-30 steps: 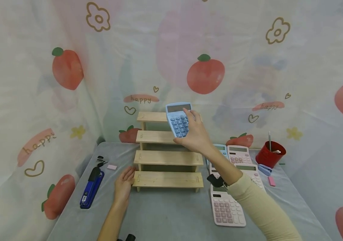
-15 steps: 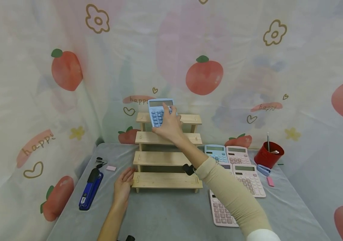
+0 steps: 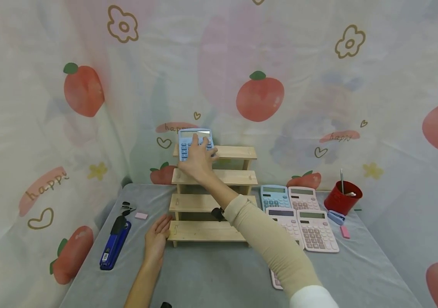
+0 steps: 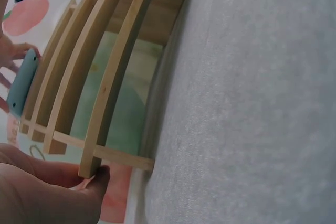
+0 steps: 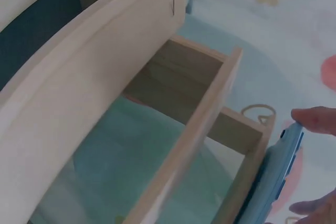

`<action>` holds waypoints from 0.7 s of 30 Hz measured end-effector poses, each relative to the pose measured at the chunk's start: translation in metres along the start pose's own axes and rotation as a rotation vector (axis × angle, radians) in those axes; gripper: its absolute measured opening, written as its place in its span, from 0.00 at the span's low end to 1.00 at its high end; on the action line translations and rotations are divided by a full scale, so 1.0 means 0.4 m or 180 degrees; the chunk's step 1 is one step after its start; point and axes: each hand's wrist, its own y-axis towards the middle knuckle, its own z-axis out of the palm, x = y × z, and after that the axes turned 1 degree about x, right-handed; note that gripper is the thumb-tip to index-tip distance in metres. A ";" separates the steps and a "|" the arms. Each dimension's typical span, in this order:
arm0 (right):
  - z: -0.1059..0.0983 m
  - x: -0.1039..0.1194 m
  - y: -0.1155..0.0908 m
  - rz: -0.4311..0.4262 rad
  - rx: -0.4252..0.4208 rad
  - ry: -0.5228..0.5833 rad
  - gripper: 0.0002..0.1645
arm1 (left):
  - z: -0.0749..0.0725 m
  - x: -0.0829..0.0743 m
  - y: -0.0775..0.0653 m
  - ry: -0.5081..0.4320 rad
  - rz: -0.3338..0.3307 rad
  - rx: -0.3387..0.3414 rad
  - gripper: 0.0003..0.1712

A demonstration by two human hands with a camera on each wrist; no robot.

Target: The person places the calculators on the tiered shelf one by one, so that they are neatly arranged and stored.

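A light wooden stand with several stepped shelves (image 3: 213, 231) stands on the table. My left hand (image 3: 156, 239) pinches the left end of its lowest shelf; the left wrist view shows the thumb and fingers on either side of that board (image 4: 90, 163). At the left end of the top shelf, my right hand (image 3: 197, 160) holds a light blue calculator (image 3: 185, 147) tilted upright, display at the top, fingers spread over its face. Edge-on in the right wrist view, the calculator (image 5: 273, 177) is close against the top board; whether it bears its weight there I cannot tell.
Right of the stand lie another blue calculator (image 3: 274, 194) and several pink ones (image 3: 316, 231), one partly behind the right sleeve. Beyond are a red pen cup (image 3: 343, 199), a blue stapler (image 3: 336, 217) and a pink eraser (image 3: 344, 232). A dark blue stapler (image 3: 115, 246) lies at left.
My right hand has carried the blue calculator leftward, from the right of the stand's middle to the top shelf's left end. The left hand has stayed on the lowest shelf.
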 end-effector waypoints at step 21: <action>-0.009 -0.084 -0.073 -0.0034 -0.0412 0.0018 0.71 | 0.002 -0.004 -0.002 0.0088 0.0010 -0.0045 0.39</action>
